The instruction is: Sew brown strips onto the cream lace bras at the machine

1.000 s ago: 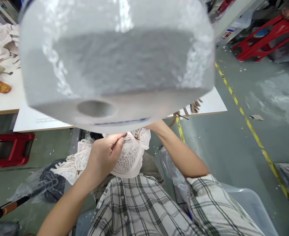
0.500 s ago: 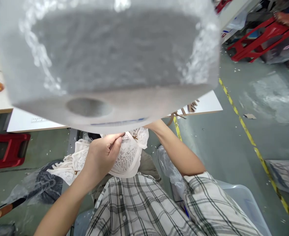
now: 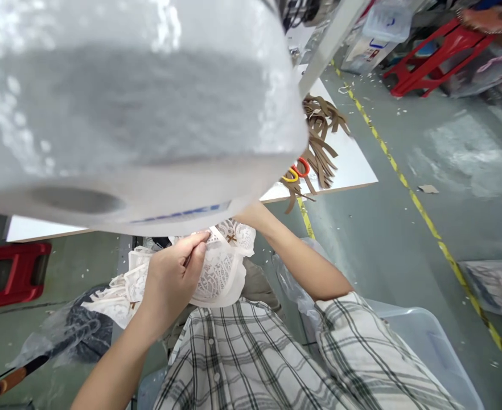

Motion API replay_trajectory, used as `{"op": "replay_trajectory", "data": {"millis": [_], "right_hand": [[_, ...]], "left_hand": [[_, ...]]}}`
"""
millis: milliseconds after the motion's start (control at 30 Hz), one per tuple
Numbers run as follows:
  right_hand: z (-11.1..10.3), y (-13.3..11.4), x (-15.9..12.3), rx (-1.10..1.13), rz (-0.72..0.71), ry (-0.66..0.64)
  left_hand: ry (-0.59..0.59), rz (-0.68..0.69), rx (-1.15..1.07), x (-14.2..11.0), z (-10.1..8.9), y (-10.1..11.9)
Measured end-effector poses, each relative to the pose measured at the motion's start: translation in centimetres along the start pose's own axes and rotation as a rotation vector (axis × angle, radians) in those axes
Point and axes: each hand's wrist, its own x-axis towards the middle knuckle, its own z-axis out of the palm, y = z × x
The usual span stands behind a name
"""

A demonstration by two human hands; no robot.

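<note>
A white lace bra point(image 3: 217, 276) with a small brown bow hangs over the table's near edge in front of my lap. My left hand point(image 3: 178, 273) is closed, pinching the bra's upper edge between thumb and fingers. My right hand point(image 3: 249, 214) reaches under the big white sewing machine head point(image 3: 148, 114); its fingers are hidden behind the machine, close to the bra's right cup. More white lace pieces point(image 3: 134, 279) hang in a bunch left of my left hand. The needle area is out of sight.
On the white table point(image 3: 353, 165) at right lie brown fabric strips point(image 3: 319, 148) and scissors with red and yellow handles point(image 3: 297, 169). Red stools stand at left point(image 3: 16, 273) and far right point(image 3: 439, 57). A clear plastic bin point(image 3: 426, 341) sits beside me at lower right.
The view has shifted, so the machine head sits further left and the brown strips and scissors now show. Both hands and the bra stay nearly in place.
</note>
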Motion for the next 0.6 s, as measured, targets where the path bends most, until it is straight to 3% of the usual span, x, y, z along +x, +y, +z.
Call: {"op": "replay_trajectory", "data": {"millis": [600], "right_hand": [[0.11,0.09,-0.3,0.132,0.006,0.06]], "left_hand": [[0.039,-0.037,0.024,-0.85,0.38,-0.05]]}}
